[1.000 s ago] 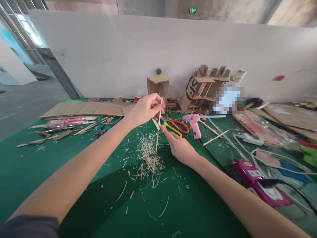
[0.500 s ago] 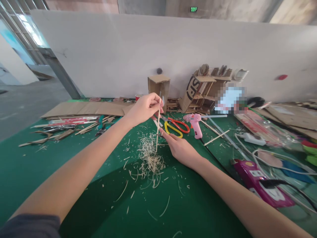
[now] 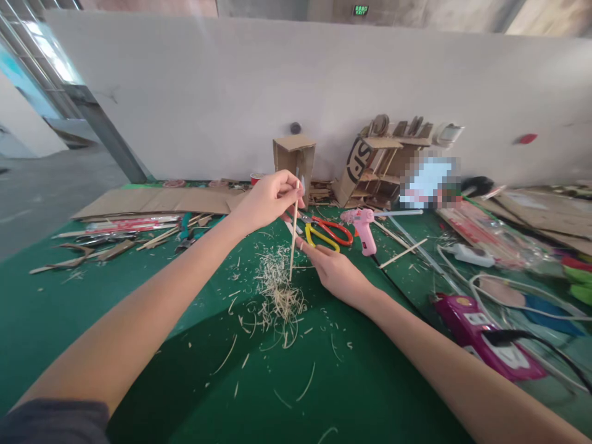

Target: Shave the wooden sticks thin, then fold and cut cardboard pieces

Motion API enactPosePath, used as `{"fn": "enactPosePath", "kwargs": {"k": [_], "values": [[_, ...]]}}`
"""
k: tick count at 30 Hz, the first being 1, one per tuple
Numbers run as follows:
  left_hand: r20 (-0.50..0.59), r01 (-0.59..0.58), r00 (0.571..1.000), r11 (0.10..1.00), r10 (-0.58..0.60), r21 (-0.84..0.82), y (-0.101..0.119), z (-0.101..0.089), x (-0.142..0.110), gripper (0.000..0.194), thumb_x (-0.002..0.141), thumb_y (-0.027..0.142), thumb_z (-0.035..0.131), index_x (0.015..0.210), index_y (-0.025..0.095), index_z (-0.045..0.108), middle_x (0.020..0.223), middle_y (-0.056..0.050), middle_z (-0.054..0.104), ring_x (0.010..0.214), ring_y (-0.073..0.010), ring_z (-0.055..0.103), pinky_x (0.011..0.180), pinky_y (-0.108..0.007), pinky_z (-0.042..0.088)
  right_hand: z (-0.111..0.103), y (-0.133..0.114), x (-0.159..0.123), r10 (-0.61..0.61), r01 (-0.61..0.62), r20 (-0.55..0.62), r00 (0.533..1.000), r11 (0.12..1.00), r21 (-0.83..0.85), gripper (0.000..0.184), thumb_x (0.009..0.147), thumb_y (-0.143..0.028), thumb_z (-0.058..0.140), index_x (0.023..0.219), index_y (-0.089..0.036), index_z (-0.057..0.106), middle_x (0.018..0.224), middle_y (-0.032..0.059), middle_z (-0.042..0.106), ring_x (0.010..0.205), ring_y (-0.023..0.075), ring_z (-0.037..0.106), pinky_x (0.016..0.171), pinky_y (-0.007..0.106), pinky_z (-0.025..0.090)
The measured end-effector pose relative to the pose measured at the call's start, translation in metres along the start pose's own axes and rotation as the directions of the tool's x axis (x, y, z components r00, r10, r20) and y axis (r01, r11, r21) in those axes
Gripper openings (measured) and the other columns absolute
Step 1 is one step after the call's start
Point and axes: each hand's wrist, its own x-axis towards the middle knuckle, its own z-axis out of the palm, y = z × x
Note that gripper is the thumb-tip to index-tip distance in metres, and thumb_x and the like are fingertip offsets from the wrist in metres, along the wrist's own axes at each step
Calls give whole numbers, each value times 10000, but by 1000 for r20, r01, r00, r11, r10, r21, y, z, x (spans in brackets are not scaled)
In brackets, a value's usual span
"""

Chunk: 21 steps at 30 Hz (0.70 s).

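Observation:
My left hand (image 3: pixel 268 200) is closed in a pinch on the top of a thin wooden stick (image 3: pixel 293 240). The stick stands nearly upright, its lower tip in a heap of pale wood shavings (image 3: pixel 277 296) on the green mat (image 3: pixel 69 320). My right hand (image 3: pixel 337 274) lies low just right of the stick, fingers curled together and fingertips touching it at mid height. A thin pale piece shows at those fingertips; I cannot make out what it is.
Red-and-yellow scissors (image 3: pixel 324 233) and a pink glue gun (image 3: pixel 363 225) lie just behind my hands. Teal pliers (image 3: pixel 194 231) and sticks lie left, near a flat cardboard sheet (image 3: pixel 157 200). A cardboard box (image 3: pixel 293 157) and cardboard model (image 3: pixel 374 163) stand by the wall. A magenta device (image 3: pixel 485 333) with cables sits right.
Both hands have stayed on the stick. My right hand's fingertips have slid slightly along it; the stick remains upright in the shavings.

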Motion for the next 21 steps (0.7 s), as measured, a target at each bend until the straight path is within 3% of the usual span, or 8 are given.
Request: {"fn": "enactPosePath", "kwargs": {"k": [2, 5, 10, 15, 21], "values": [[10, -6, 1000, 1000, 6, 5, 1, 2, 0, 110, 910, 286, 496, 898, 176, 498, 792, -41, 658, 624, -122, 664, 511, -218, 549, 0, 0, -1, -15, 15, -11, 1000, 1000, 15, 573, 902, -122, 329, 1456, -269, 336, 1139, 113, 617, 944, 220, 635, 801, 385, 537], [13, -21, 1000, 1000, 21, 21, 2, 3, -1, 87, 904, 263, 503, 894, 176, 502, 778, -41, 660, 597, -111, 650, 509, -213, 539, 1, 0, -1, 19, -12, -116, 993, 998, 59, 541, 922, -155, 314, 1453, -257, 339, 1164, 116, 612, 975, 224, 622, 829, 408, 527], [-44, -21, 999, 999, 23, 42, 4, 0, -1, 95, 915, 276, 486, 895, 183, 487, 803, -38, 666, 612, -102, 646, 519, -198, 529, -1, 1, -1, 30, -1, -189, 981, 988, 152, 469, 911, -187, 371, 1370, -219, 459, 1054, 98, 655, 861, 193, 629, 815, 374, 516], [-102, -14, 995, 998, 20, 54, 2, -3, 0, 113, 927, 297, 469, 900, 188, 478, 811, -35, 662, 617, -96, 640, 514, -187, 520, -5, 6, 2, 142, -100, -122, 982, 949, 299, 435, 825, -110, 421, 1226, -176, 576, 862, 40, 670, 721, 145, 616, 737, 308, 516], [-108, -18, 994, 998, 25, 61, 0, -2, -1, 95, 929, 281, 463, 911, 189, 478, 820, -38, 661, 612, -91, 636, 509, -179, 515, -2, 13, 4, 186, -108, -169, 968, 914, 390, 508, 839, -129, 416, 1341, -177, 470, 984, 75, 670, 763, 146, 634, 753, 325, 530]]}}
